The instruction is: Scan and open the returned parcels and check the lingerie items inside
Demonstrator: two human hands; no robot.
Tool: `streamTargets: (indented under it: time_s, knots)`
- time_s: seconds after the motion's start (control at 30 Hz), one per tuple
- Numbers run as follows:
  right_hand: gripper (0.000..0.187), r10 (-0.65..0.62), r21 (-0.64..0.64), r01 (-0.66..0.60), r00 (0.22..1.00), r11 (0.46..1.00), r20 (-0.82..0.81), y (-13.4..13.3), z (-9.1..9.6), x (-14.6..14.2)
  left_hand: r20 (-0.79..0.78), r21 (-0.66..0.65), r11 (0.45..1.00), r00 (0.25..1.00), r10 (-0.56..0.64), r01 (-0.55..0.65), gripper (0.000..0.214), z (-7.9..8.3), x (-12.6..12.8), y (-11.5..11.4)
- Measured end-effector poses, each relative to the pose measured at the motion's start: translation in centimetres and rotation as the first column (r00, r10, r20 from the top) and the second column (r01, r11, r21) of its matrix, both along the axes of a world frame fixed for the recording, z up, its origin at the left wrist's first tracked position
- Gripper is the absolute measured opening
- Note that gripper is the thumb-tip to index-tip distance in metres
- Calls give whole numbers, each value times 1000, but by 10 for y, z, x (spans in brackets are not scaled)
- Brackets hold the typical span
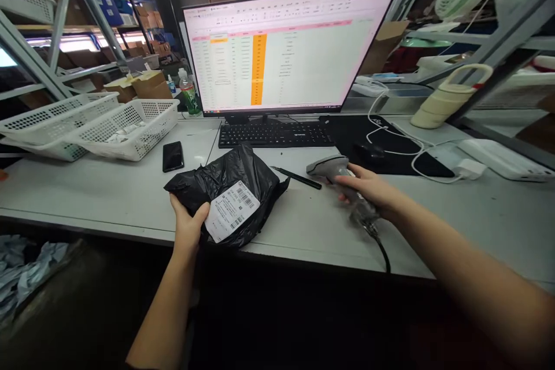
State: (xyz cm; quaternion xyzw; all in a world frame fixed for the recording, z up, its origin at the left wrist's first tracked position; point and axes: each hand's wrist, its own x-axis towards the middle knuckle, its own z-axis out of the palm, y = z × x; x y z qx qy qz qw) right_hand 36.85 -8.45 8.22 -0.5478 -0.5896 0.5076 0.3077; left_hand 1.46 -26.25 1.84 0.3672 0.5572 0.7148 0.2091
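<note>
A black plastic parcel with a white barcode label facing up is gripped at its left end by my left hand. The thumb lies on top beside the label, and the other fingers are hidden beneath. My right hand is wrapped round the handle of a grey barcode scanner, whose head points left toward the parcel. The scanner's cable runs down over the table's front edge. Between parcel and scanner lies a slim black pen-like tool, touched by neither hand.
A monitor showing a spreadsheet stands behind a black keyboard. On the left are a phone, white baskets and a green bottle. A mouse, white cables and a cream tumbler are on the right.
</note>
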Motion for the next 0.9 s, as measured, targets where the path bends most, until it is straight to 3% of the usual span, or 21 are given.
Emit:
streamTargets:
  time_s: [0.07,0.13,0.27,0.33,0.43,0.53,0.7,0.77,0.83,0.9]
  knots:
    - [53,84,6,-84,993,996,-84,-17,19,-7,17,0,1000,1000,-2,2,106,1,0,1]
    - [55,225,47,-221,970,974,-90,-38,40,-18,25,-3,1000,1000,-7,7,106,2,0,1]
    - [68,496,87,-496,868,864,18,-80,72,-38,16,-5,1000,1000,-10,10,104,3,1,-1]
    - [76,541,95,-546,838,832,71,-93,82,-41,7,-18,1000,1000,-10,10,102,3,2,-3]
    - [86,528,128,-542,839,830,128,-95,88,-37,26,-34,999,1000,3,-2,101,0,1,-4]
    - [90,454,179,-478,877,860,159,-80,75,-30,58,-18,999,998,32,-31,103,-3,-2,-1]
    - [89,320,85,-344,923,935,213,-42,23,-25,65,93,983,986,154,-160,101,-6,2,-4]
    - [80,363,63,-386,903,920,229,-26,6,-22,11,117,975,982,190,-190,92,-9,6,-8]
    - [57,393,142,-455,860,879,326,-6,-4,-19,-59,146,965,971,230,-220,85,-11,9,-11]
    - [45,265,290,-454,818,842,511,22,-7,-17,-120,173,955,958,262,-240,81,-14,9,-12]
